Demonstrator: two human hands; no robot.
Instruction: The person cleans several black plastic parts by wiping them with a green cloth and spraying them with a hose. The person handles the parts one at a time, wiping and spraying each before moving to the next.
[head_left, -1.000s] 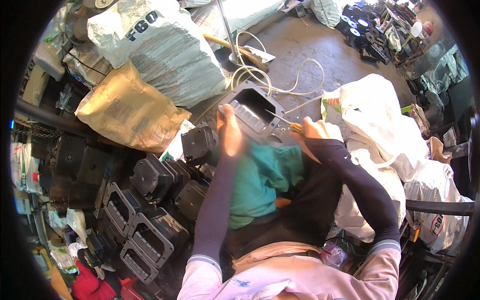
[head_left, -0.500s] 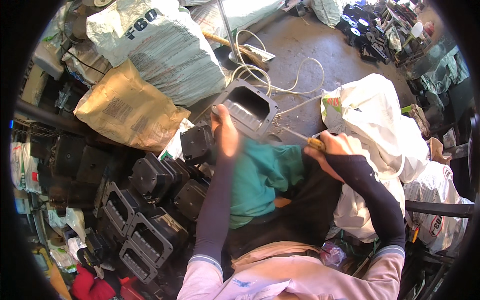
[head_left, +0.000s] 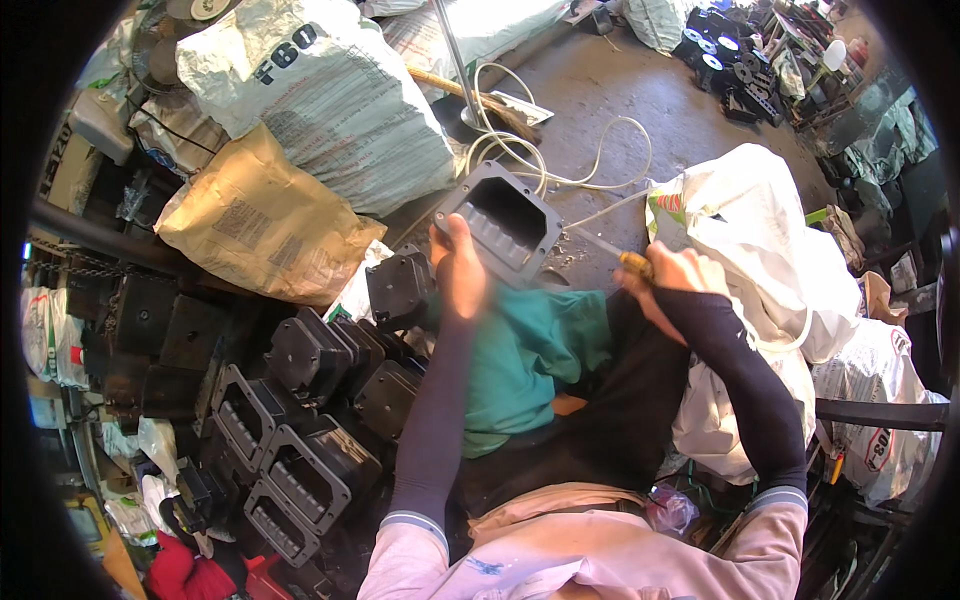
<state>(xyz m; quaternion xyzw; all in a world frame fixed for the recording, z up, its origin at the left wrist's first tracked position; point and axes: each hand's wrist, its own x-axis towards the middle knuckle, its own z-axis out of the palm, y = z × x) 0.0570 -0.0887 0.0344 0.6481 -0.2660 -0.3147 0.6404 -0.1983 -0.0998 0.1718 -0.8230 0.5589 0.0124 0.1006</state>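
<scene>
My left hand (head_left: 462, 272) grips the near edge of a grey rectangular plastic housing (head_left: 503, 220), tilted up over my lap, which is covered by a green cloth (head_left: 535, 350). My right hand (head_left: 672, 280) is closed around the yellowish handle of a screwdriver (head_left: 625, 258), whose thin shaft points left toward the housing. The tip stands a little off the housing's right edge. Both forearms wear dark sleeves.
A heap of several similar black housings (head_left: 300, 420) lies at my left. Behind it stand a brown paper sack (head_left: 265, 225) and a white woven sack (head_left: 330, 95). White bags (head_left: 770, 260) crowd my right side. Pale cable (head_left: 560, 165) loops on the concrete floor ahead.
My right hand with the screwdriver has pulled away to the right from the housing. My left hand has lifted and tilted the housing a little further forward.
</scene>
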